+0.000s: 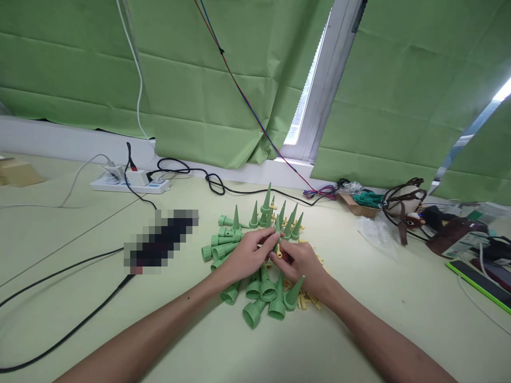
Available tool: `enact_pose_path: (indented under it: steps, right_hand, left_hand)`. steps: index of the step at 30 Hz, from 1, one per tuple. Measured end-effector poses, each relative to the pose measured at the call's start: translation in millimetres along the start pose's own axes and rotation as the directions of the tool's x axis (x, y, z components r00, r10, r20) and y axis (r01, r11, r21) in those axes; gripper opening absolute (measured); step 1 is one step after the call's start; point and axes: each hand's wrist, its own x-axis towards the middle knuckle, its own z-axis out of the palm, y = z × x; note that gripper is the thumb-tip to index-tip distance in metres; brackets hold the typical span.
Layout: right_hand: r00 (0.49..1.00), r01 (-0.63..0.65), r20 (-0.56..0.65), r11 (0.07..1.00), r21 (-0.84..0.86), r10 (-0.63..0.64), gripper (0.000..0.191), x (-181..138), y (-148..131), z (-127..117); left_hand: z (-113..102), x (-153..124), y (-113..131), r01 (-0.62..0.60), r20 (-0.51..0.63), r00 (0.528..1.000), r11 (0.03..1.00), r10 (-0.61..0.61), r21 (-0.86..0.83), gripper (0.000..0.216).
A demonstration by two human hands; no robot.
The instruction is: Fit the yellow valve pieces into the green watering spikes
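Both hands meet in the middle of a pile of plastic parts. My left hand [252, 251] is closed around a green cone-shaped watering spike [278, 227], its tip pointing up. My right hand [300, 261] pinches a small yellow plastic tube [279, 255] that sticks out toward me at the spike's side; how far it sits in the spike is hidden by the fingers. Behind the hands, several green spikes [296, 226] stand point-up. More green spikes [268, 289] lie in front with their round open ends facing me. Small yellow pieces [311, 302] are scattered under and beside my right hand.
A blurred-out dark object [159, 242] with a cable lies to the left. Behind it is a white power strip [131, 183]. At the right are a small cardboard box [357, 205], clear plastic bags [375, 231] and a green-edged phone [481, 284]. Black cable runs along the wall.
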Motion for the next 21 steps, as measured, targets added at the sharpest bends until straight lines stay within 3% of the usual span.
enact_pose_path:
  steps: [7, 21]
  right_hand:
    - [1.0, -0.01, 0.012, 1.0, 0.012, 0.01, 0.028, -0.2, 1.4, 2.0]
    - [0.999, -0.029, 0.031, 0.999, 0.041, 0.028, 0.029, 1.5, -1.8, 1.0]
  left_hand:
    - [-1.2, 0.4, -2.1, 0.006, 0.051, 0.999, 1.0, -0.006, 0.003, 0.036]
    - [-1.2, 0.4, -3.5, 0.0, 0.042, 0.999, 1.0, -0.001, 0.014, 0.037]
